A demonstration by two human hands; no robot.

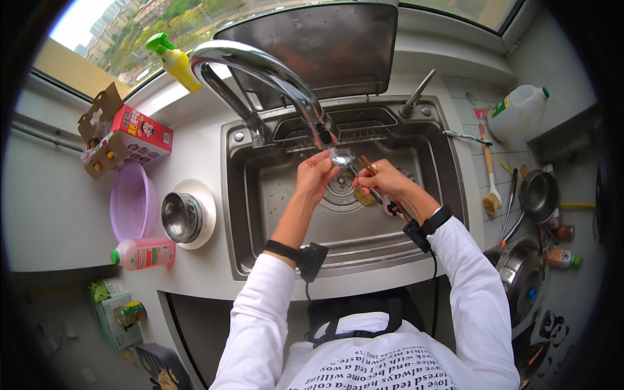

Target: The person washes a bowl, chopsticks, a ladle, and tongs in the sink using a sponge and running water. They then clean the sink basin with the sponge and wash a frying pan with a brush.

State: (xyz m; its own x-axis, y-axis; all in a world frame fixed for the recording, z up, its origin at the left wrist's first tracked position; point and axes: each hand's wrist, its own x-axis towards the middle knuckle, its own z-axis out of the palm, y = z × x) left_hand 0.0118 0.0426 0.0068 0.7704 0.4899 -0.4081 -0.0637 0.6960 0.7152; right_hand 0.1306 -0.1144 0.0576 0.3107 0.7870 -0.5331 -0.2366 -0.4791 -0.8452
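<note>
Under the mouth of a chrome faucet [263, 63], a metal spoon [343, 160] is held over the sink drain [340, 183], its bowl wet and shiny. My left hand [314, 175] pinches the edge of the bowl with thumb and fingertips. The spoon's handle runs into my right hand [382, 179], which also grips a pair of wooden chopsticks [402, 210] slanting past the palm. Below that hand, a yellowish scouring sponge [364, 197] lies by the drain. A pink and black item [391, 208] in the sink is partly covered by the chopsticks and cannot be made out.
The steel sink [273, 234] has a raised lid [317, 48] behind it. Left stand stacked bowls [179, 217] on a white plate [207, 229], a purple basin [131, 202] and a pink bottle [146, 254]. A scrub brush [491, 201] and a saucepan [538, 190] are on the right.
</note>
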